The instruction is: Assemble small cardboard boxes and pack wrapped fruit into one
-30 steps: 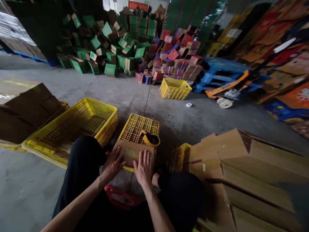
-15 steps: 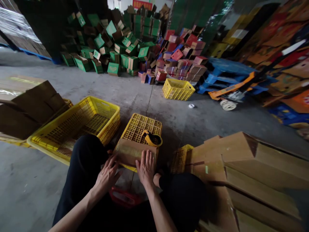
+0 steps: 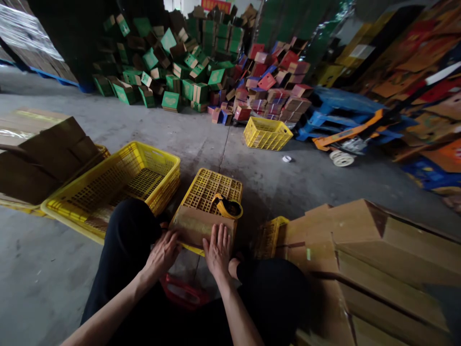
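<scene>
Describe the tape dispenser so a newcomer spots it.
At the middle of the view, find the grid-topped yellow crate. The right hand rests on cardboard across its near part; the tape dispenser lies on the grid just beyond, toward the right. Its yellow-and-black loop stands out from the flat cardboard.

The light is dim. At the upper left, plastic wrap (image 3: 29, 33) gives a glare. Near the centre, a soft shadow darkens the floor (image 3: 201, 129). Toward the right edge, boxes (image 3: 442, 103) look stretched and blurred.

cardboard piece (image 3: 197, 225): matt paper | latticed crate (image 3: 206, 185): plastic | floor (image 3: 169, 129): matt concrete
</scene>
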`<state>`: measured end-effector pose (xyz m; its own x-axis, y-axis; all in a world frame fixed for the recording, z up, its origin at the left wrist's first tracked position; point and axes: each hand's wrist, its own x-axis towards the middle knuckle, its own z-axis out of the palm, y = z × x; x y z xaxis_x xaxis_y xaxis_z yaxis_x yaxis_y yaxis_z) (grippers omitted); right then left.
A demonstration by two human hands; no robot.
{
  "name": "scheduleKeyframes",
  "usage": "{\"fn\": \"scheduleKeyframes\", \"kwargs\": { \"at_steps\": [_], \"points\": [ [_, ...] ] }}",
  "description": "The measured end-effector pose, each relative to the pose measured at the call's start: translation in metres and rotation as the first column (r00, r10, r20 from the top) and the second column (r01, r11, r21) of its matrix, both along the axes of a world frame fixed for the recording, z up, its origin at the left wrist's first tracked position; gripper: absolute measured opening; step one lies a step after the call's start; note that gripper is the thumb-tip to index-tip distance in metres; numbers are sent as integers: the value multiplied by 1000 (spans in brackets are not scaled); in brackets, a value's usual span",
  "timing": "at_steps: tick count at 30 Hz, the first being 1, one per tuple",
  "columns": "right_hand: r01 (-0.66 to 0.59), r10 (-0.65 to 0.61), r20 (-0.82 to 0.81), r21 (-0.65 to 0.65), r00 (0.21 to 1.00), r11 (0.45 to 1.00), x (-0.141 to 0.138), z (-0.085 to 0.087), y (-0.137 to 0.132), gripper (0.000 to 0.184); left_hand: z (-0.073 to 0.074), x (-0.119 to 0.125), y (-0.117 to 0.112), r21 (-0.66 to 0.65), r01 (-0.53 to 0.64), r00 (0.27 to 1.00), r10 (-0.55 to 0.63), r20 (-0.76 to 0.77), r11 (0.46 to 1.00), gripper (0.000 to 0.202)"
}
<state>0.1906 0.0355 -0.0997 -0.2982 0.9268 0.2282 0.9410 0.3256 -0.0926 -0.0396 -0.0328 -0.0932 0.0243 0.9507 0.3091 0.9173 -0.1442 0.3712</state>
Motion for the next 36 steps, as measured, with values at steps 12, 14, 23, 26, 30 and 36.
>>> {"fn": "scheduleKeyframes", "kwargs": {
  "at_steps": [12,14,23,26,30,36],
  "points": [
    [2,-3,-28,-26,1000,1000,0,0,0,67,2,-21,43,-255,-111,993,94,-77,961,23],
    [0,-2,-35,-34,999,999,0,0,0,67,-2,-21,41,-238,-99,994,87,-61,966,26],
    [1,-4,-56,-50,998,999,-1,3,-1,68,-15,-25,45,-187,-111,993,116,17,976,21],
    [2,-5,-54,-46,999,999,0,4,-1,68,-16,-25,44,-176,-122,990,132,46,977,23],
    [-16,14,-58,-33,998,999,0,4,-1,68,-14,-31,42,-158,-137,984,153,96,978,21],
    [1,-3,-49,-38,999,999,-1,4,0,66,11,-27,37,-60,-139,965,149,216,988,25]
  ]
}}
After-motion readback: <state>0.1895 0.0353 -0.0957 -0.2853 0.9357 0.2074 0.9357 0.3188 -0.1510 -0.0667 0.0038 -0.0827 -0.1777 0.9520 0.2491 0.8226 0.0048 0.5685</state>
